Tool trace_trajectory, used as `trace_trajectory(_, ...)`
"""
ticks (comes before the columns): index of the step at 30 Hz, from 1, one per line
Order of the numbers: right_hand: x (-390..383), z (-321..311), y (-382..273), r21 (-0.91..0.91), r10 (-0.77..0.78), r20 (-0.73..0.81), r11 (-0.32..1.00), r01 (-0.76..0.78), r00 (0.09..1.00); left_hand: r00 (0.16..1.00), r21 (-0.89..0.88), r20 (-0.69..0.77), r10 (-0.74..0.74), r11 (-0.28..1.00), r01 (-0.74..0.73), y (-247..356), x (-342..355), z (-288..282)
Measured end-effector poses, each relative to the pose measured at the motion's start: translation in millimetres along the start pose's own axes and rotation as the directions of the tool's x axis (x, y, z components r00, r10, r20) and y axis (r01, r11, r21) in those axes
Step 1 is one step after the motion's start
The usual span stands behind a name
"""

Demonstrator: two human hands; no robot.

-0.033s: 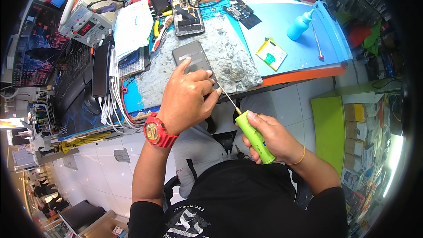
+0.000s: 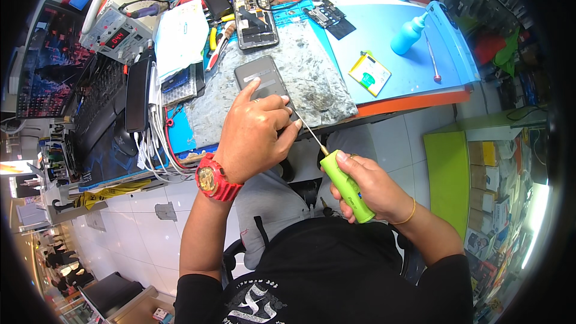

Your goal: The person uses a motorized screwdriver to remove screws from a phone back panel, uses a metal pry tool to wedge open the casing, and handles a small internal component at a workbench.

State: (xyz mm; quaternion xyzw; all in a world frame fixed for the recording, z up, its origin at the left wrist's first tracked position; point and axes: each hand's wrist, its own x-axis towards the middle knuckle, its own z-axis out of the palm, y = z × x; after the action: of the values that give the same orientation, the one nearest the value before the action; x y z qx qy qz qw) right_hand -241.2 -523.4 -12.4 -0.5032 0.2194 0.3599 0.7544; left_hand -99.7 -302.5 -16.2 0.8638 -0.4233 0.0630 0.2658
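My left hand (image 2: 262, 123) lies over a dark grey, phone-sized panel (image 2: 268, 83) with pale label strips on it. The index finger stretches along its face, while the thumb and other fingers bend round its near right edge. A thick green-handled tool (image 2: 350, 189) with a thin metal shaft is wrapped in my right hand (image 2: 379, 187). The shaft slants up and left to the panel's edge beside my left thumb; whether its tip touches the panel is hidden. Under the panel is a stained grey mat (image 2: 321, 84).
An opened phone (image 2: 255, 21) lies beyond the panel, with pliers (image 2: 221, 45) to its left. On the blue mat (image 2: 384, 24) are a battery (image 2: 369, 74), a blue bottle (image 2: 408, 36) and a thin screwdriver (image 2: 433, 57). Cables (image 2: 157, 132) hang off the left bench edge.
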Motion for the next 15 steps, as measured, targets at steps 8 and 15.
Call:
trace_trajectory(8, 1, 3, 0, 0.010, -0.010, -0.020, 1.000, 0.010, 1.000, 1.000, -0.007, -0.015, 0.004, 1.000, -0.004, 0, -1, 1)
trace_trajectory(15, -3, -4, -1, 0.020, -0.129, -0.130, 0.991, 0.133, 0.983, 1.000, 0.011, -0.002, -0.009, 1.000, 0.009, 0, 0, 0)
